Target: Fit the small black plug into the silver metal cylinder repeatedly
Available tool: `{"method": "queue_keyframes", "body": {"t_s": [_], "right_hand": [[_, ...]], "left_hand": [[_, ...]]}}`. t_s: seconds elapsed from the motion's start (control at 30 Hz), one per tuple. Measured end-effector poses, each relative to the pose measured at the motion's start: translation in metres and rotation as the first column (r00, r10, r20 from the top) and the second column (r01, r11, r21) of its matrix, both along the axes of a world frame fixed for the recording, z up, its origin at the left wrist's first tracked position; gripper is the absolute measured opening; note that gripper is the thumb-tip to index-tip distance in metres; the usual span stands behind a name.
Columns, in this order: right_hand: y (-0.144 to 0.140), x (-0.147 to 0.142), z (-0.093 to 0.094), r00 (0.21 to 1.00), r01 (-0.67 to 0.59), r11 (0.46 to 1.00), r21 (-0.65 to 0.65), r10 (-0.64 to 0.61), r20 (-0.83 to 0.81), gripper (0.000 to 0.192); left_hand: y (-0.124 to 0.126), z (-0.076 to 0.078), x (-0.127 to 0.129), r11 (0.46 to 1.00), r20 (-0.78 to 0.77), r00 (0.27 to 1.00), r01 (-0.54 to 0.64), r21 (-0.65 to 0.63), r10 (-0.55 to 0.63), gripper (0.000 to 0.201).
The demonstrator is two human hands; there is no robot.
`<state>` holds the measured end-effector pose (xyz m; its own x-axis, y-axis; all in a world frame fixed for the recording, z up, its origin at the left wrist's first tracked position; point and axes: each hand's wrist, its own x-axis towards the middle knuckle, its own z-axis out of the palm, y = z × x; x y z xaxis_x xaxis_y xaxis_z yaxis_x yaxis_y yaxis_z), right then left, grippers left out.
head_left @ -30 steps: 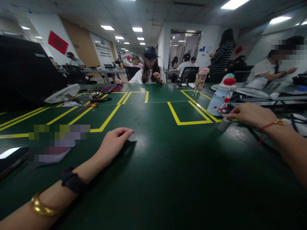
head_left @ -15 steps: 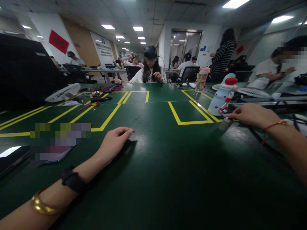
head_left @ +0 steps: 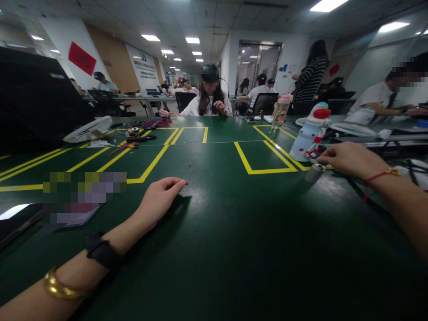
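Nearest to me, my left forearm lies across the green worktop [head_left: 217, 232], with a gold bangle [head_left: 62, 290] and a black wristband [head_left: 100, 252] on it. My left hand [head_left: 157, 198] rests palm down on the worktop, fingers loosely curled, its grip holding nothing. Just left of it sits a dark tablet [head_left: 20, 223]. Further out on the right, my right hand [head_left: 349, 158], a red string [head_left: 381, 174] at the wrist, reaches toward a small grey cylinder [head_left: 314, 173] lying on its side by the yellow tape lines [head_left: 264, 170]; the fingertips [head_left: 323, 157] are just above it, and I cannot tell whether they touch it or how wide the grip is. Just behind stands a pale blue bottle with a red cap [head_left: 309, 133]. Beyond that, a white fan [head_left: 88, 129] lies at the left, and a person in a dark helmet [head_left: 207, 96] sits at the far edge.
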<state>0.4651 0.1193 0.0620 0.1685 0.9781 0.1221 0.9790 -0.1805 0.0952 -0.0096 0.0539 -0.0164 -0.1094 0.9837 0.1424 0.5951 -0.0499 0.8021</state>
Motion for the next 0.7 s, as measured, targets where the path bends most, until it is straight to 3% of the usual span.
{"method": "queue_keyframes", "body": {"t_s": [0.27,0.57,0.7], "right_hand": [[0.0012,-0.0043,-0.0023,1.000,0.002,0.998,-0.061,-0.001,0.007,0.038],[0.0025,0.0024,0.0018,0.999,0.014,0.995,-0.098,-0.017,-0.029,0.050],[0.0000,0.0002,0.0028,0.999,-0.018,0.993,-0.115,0.013,-0.051,0.043]], "left_hand": [[0.0006,-0.0016,-0.0005,1.000,-0.019,1.000,0.001,0.007,-0.001,0.036],[0.0012,-0.0021,-0.0015,1.000,0.001,1.000,0.004,0.017,-0.004,0.034],[0.0006,-0.0015,-0.0001,1.000,0.010,1.000,-0.003,0.020,0.003,0.034]]}}
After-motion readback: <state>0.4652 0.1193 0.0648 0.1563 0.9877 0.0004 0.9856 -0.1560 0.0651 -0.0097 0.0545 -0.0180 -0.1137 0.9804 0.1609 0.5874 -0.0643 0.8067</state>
